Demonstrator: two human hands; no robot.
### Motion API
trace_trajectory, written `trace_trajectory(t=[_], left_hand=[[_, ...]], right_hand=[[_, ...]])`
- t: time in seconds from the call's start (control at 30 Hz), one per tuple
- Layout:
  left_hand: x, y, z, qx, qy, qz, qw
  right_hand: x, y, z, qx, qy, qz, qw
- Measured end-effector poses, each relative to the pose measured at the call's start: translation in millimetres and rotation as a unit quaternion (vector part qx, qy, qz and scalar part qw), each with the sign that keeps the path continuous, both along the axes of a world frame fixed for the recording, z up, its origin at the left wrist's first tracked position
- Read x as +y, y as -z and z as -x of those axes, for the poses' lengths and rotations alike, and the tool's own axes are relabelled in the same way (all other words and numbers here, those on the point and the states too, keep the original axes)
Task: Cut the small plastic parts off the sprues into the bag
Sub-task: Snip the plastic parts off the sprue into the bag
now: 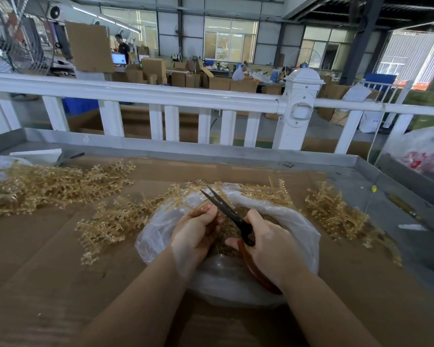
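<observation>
Amber sprue (203,207) in left hand (195,231); right hand (268,242) holds scissors (226,209) over bag (301,231).

A metal-rimmed table (376,171) fills the lower frame, covered by cardboard sheets (48,259). On them lie heaps of golden sprues at left (48,186), centre (115,221) and right (336,214), and a clear plastic bag (303,236) at lower centre.

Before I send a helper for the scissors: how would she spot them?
Look above the clear plastic bag on the cardboard-covered table. The scissors are in the right hand: dark blades, reddish-brown handle, unlike the golden sprues around.
</observation>
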State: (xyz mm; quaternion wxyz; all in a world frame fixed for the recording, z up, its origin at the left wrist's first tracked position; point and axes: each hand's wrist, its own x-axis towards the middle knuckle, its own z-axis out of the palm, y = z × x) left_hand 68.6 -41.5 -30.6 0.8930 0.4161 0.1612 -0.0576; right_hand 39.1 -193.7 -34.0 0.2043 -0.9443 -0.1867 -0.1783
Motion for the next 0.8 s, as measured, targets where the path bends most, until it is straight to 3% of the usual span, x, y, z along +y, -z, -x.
trace_trajectory(t=[0.5, 0.8], left_hand=[[-0.4, 0.7, -0.1, -0.036, 0.033, -0.036, 0.998], [2.3, 5.7, -3.7, -0.041, 0.042, -0.051, 0.997]], right_hand=[[2.7, 7.5, -2.3, -0.007, 0.007, -0.021, 1.000], [0.0, 5.7, -2.9, -0.025, 0.021, 0.017, 0.999]])
